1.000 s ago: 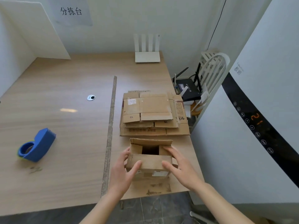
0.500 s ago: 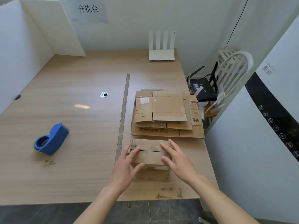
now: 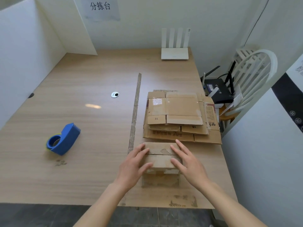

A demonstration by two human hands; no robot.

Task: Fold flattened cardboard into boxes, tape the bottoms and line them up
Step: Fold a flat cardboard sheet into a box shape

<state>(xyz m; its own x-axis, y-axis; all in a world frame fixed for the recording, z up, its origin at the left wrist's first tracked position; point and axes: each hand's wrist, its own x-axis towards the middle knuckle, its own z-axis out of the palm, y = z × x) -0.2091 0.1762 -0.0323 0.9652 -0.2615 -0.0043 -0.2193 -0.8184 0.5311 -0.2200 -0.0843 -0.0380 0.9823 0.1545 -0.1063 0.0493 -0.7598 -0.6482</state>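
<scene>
A small brown cardboard box (image 3: pixel 161 158) stands near the table's front edge, its two top flaps folded down and meeting at a seam. My left hand (image 3: pixel 133 164) presses flat on the left part of the flaps, fingers straight. My right hand (image 3: pixel 186 163) presses flat on the right part. Just behind the box lies a stack of flattened cardboard (image 3: pixel 179 117). A blue tape dispenser (image 3: pixel 64 139) sits far to the left on the table, out of reach of both hands.
The wooden table (image 3: pixel 82 89) has a worn strip down its middle and a metal cable hole (image 3: pixel 115 94). A white router (image 3: pixel 174 53) stands at the back. A white chair (image 3: pixel 250 79) with black routers on it is right of the table. White walls enclose the left and back.
The box's top was open one second ago; both hands have folded the flaps down and now press them flat. The view has shifted, so everything sits further right.
</scene>
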